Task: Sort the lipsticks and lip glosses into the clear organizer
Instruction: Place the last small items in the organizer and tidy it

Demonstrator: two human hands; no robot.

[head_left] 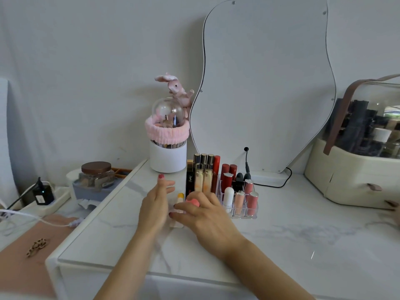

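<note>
1. The clear organizer (244, 210) is hard see-through plastic split into small square cells, and it sits on the table (281, 234) just in front of the mirror (266, 83).
2. Glossy tubes (252, 202) stand upright in its cells: tall black-and-gold ones at the back left, deep red ones in the middle, pale pink and white ones in front.
3. The right hand (207, 219) lies palm down at the organizer's front left corner, fingers curled loosely over a round coral-pink piece (193, 201); whether it grips it cannot be told.
4. The left hand (157, 204) is held edge-up with fingers loosely spread, holding nothing.
5. Between the hands a pale lip balm stick (179, 202) with a yellow cap lies on the table.
6. The tabletop is smooth white marble-patterned stone with grey veins and a rounded white edge.
7. Behind stand a wavy-edged mirror, a white brush holder (168, 156) with a clear dome, fluffy pink band and plush rabbit, and a cream storage case (355, 182) at the right against a plain white wall.
</note>
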